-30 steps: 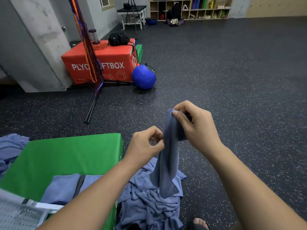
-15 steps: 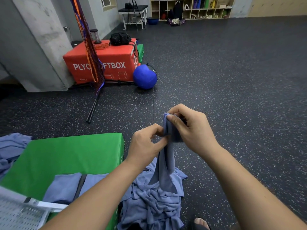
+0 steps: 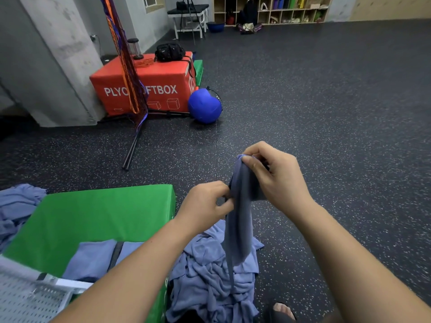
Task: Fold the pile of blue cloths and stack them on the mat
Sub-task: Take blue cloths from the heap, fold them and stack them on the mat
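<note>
The right hand (image 3: 279, 180) holds one blue cloth (image 3: 240, 224) up by its top corner. Thumb and forefinger are pressed together on that corner, and the other fingers are curled behind the fabric. A tip of cloth shows just above the thumb. Lower and to the left, the left hand (image 3: 205, 206) pinches the cloth's left edge between curled fingers and thumb, its knuckles turned toward the camera.

From these two grips the cloth hangs in a narrow bunched strip. Its lower end dangles over the pile (image 3: 210, 276) of crumpled blue cloths on the floor (image 3: 326, 113), near the person and just right of the mat (image 3: 98, 213). I cannot tell whether the end touches the pile.

Two folded cloths (image 3: 93, 257) lie side by side on the mat's near part. A white perforated basket (image 3: 28, 299) sits at the near left corner. A second heap (image 3: 16, 206) of blue cloth lies left of the mat. Far left stand a red box (image 3: 158, 82) and a blue ball (image 3: 204, 106).
</note>
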Motion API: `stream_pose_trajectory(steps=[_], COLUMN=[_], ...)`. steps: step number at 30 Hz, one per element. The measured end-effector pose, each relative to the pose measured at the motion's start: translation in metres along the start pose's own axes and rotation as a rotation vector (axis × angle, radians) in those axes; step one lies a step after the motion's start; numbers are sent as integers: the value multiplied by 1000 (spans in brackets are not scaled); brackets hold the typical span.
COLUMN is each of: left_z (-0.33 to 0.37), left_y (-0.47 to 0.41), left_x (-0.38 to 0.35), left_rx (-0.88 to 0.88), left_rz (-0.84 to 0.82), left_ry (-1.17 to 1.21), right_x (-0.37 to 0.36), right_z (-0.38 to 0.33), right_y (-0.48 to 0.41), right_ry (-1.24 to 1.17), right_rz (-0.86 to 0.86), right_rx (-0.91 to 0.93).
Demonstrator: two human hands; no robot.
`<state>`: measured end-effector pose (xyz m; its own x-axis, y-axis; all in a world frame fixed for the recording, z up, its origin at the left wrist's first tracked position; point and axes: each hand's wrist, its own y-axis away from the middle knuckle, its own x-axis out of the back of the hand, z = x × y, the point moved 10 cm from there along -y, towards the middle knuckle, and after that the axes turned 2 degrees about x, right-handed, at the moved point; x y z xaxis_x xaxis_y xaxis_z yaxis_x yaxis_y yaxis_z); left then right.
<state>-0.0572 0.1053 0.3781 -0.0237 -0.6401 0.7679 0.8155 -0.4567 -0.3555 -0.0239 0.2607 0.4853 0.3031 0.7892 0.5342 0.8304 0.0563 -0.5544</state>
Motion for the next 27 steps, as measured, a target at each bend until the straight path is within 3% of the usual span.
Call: stream_pose_trajectory(steps=[8,14,27], left_z=[-19,-26,-94], left_y=[8,12,32], left_x=[-6,-5,-38], left_rx=[75,180,288], left_rz=[-92,-55,-235], left_ry=[143,197,-7], right_x=[22,45,69], right_z=[13,20,24], right_y=[-1,-4,-2], right_ry=[13,-10,-15], right_rz=[101,217,325], right_rx=[-54,-120,-156])
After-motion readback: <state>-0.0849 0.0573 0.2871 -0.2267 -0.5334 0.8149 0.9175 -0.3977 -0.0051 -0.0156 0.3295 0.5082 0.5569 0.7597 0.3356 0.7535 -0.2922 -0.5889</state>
